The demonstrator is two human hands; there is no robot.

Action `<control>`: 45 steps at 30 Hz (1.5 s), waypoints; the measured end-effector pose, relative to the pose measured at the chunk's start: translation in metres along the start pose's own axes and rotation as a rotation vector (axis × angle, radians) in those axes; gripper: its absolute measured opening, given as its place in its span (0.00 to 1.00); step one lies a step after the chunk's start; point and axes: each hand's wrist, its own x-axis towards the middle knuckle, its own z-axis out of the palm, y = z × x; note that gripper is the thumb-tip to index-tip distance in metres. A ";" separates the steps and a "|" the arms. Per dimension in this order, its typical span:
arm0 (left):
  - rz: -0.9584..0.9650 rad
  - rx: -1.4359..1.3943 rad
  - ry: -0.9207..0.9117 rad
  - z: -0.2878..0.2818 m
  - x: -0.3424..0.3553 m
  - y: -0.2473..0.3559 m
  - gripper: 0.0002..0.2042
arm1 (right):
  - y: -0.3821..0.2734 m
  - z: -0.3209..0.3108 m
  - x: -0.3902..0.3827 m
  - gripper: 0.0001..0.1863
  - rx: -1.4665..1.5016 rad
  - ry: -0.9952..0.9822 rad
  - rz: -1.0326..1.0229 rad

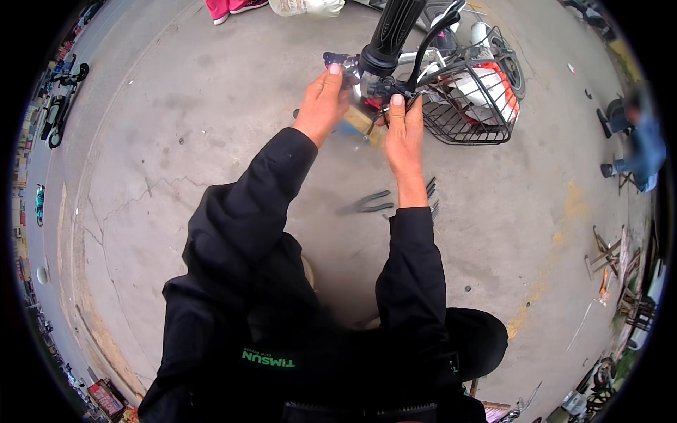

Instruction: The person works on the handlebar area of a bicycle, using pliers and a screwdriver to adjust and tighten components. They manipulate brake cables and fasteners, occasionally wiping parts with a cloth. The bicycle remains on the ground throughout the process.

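Observation:
A black ribbed handlebar grip (392, 34) stands at the top centre, with a black brake lever (427, 46) along its right side. My left hand (323, 104) is closed at the metal and dark fittings left of the grip's base; its fingertips are partly hidden, so what they pinch is unclear. My right hand (404, 137) is closed on the brake lever bracket (385, 87) below the grip, thumb on top and fingers largely hidden behind it. Pliers (372, 201) lie on the ground, left of my right sleeve.
A black wire basket (471, 134) holding white and orange-red bags sits right of the handlebar, beside a wheel (509, 67). More tools (431, 189) lie by my right forearm. A person in blue (643, 144) sits at far right. A white sack (307, 7) stands at the top.

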 end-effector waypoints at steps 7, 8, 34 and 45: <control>-0.040 -0.119 -0.131 0.003 0.004 -0.002 0.15 | 0.000 -0.005 -0.001 0.16 -0.011 -0.065 0.072; -0.045 -0.108 -0.139 0.002 0.004 -0.002 0.15 | -0.002 -0.005 -0.001 0.16 0.013 -0.063 0.078; 0.115 0.035 -0.183 0.013 0.006 0.014 0.21 | -0.002 0.005 0.000 0.23 0.173 -0.030 0.123; 0.025 -0.068 -0.230 0.016 -0.001 0.025 0.22 | 0.002 0.008 -0.001 0.26 0.233 -0.044 0.056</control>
